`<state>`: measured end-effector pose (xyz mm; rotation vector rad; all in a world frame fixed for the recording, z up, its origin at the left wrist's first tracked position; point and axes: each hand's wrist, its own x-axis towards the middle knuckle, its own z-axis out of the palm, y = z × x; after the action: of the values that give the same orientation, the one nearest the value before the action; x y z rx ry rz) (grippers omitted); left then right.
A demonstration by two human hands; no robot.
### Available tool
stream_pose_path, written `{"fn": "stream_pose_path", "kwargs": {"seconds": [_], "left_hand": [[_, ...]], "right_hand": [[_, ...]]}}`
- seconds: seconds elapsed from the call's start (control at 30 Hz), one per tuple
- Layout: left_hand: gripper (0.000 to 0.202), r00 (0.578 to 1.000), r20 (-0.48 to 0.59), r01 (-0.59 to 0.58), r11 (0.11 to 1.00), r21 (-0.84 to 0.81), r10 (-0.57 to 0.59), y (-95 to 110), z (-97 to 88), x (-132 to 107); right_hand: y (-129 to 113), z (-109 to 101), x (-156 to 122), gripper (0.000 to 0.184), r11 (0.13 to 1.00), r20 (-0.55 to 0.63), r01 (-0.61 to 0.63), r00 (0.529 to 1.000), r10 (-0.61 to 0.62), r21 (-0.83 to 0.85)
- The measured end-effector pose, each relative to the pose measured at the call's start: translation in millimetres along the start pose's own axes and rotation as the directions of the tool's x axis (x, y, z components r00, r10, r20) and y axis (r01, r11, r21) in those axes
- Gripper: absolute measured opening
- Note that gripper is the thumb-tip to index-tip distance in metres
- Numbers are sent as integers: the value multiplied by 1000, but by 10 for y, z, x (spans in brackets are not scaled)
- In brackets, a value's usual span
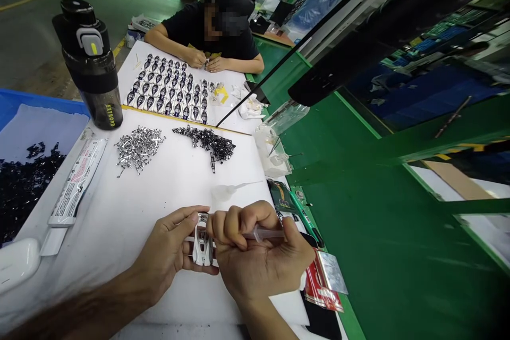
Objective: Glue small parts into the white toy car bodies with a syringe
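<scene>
Head view: the left hand (pixel 163 255) gripped a silver toy car body (pixel 202 239) between thumb and fingers, low over a white work board (pixel 111 255), while the right hand (pixel 255 263) curled its fingers round a clear plastic syringe (pixel 266 234) and held it close against the car. The syringe tip seemed to sit behind those fingers, so whether it touched the body was hard to say. A slip of the right hand could have smeared the syringe's contents across the bright finish, and too hard a squeeze could have flooded it. Beyond the hands, a loose heap of silver parts (pixel 139 149) and another of black parts (pixel 205 143) lay uncontained on the board, easily scattered by a sleeve. To the left, a blue bin (pixel 43 98) lined with a white sheet held a mass of small black parts (pixel 27 191). A dark water bottle (pixel 90 64) stood near its corner, where a knock could tip it. Across the table, a co-worker's hands (pixel 205 61) worked beside rows of car bodies (pixel 167 90).
</scene>
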<state>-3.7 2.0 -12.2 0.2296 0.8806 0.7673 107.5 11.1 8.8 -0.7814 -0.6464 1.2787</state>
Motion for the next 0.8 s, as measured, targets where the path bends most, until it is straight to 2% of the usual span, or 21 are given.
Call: {"fn": "stream_pose_path", "kwargs": {"seconds": [0.43, 0.67, 0.8], "left_hand": [[33, 1000, -16, 17, 1000, 1, -17, -13, 1, -13], [33, 1000, 4, 2, 1000, 19, -2, -12, -8, -10], [33, 1000, 6, 0, 1000, 12, 0, -15, -25, -13]], "right_hand": [[-18, -14, -27, 49, 999, 13, 25, 1000, -24, -41], [-54, -7, -64, 50, 996, 56, 27, 998, -23, -80], [-21, -1, -74, 51, 990, 84, 67, 995, -57, -124]]}}
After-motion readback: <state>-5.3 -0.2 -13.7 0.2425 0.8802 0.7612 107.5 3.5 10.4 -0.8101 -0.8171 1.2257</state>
